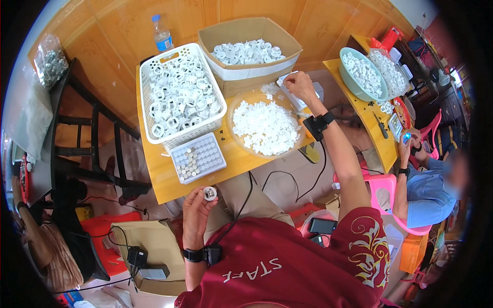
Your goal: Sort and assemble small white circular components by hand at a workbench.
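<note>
My left hand [194,213] pinches a small round white plastic part [210,193] with metal in its middle, just off the table's front edge. Stretched toward the far right corner, my right hand [300,84] has its fingers drawn together over a white box [292,97]; whatever they hold is hidden. Between the hands, a clear round tub [234,134] is heaped with small white plastic pieces [267,128]. A white tray with round pockets [213,154] lies nearer my left hand, and small silvery discs [187,163] fill some of its pockets.
A white basket [222,105] of round white parts and a cardboard box [218,72] of similar pieces stand behind, beside a bottle [162,35]. Cables hang near my legs. At right, a co-worker in blue [431,192] sits by a table with a green basin [345,82].
</note>
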The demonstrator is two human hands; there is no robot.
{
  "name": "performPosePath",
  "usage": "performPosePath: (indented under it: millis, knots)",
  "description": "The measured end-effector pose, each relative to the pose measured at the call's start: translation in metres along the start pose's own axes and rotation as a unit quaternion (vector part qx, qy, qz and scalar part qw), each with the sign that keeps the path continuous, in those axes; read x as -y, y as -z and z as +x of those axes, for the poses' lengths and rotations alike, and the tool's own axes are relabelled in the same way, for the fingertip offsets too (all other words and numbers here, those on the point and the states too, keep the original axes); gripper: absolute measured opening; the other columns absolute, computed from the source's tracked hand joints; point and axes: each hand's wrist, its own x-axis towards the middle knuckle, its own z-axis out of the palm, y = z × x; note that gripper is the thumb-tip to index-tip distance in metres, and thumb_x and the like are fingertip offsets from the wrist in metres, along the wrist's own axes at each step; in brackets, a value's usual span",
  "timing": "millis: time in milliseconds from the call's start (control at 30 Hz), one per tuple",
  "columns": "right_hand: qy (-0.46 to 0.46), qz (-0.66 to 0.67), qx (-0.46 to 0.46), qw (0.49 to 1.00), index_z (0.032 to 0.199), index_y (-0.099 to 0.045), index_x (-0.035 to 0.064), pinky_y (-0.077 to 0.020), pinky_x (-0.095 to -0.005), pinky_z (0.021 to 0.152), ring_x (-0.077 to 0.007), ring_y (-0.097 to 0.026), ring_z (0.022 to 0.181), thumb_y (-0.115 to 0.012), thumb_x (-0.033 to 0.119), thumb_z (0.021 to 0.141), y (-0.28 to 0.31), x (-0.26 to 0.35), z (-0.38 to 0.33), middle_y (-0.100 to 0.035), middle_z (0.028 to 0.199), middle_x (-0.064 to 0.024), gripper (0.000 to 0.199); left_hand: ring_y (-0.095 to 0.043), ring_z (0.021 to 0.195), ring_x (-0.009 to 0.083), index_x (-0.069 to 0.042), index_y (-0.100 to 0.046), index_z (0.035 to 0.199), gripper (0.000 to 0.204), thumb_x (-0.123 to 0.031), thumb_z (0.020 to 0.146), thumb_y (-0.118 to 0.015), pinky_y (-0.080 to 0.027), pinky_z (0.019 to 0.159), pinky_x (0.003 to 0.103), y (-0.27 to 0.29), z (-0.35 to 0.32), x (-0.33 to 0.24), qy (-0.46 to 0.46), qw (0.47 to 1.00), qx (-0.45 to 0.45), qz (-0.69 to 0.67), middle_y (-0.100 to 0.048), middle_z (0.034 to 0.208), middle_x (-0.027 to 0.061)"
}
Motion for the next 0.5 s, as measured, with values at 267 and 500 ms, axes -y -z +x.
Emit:
performPosePath:
  millis: [267,500]
  knots:
    - [-0.06,0.045,0.002,0.997,0.084,-0.068,0.0055,-0.0485,-0.036,0.064,-0.0309,-0.062,0.067,-0.058,0.016,0.072,-0.015,-0.02,0.012,-0.064,0.071,-0.0165,0.019,-0.063,0.077,0.0198,-0.001,-0.054,0.103,0.021,-0.016,0.088,-0.051,-0.054,0.067,0.027,0.001,-0.001,0.004,-0.005,1.0,0.002,0.011,-0.062,0.095,0.0134]
    - [0.029,0.036,0.013,0.999,0.081,-0.066,0.0031,-0.0471,-0.0344,0.059,-0.0286,-0.061,0.063,-0.057,0.015,0.074,0.006,0.003,-0.033,-0.063,0.068,-0.0151,0.017,-0.061,0.079,0.019,0.001,-0.054,0.102,0.02,-0.013,0.089,-0.049,-0.052,0.069,0.027,-0.003,-0.002,0.0,0.002,1.0,0.018,-0.001,-0.06,0.095,0.0131]
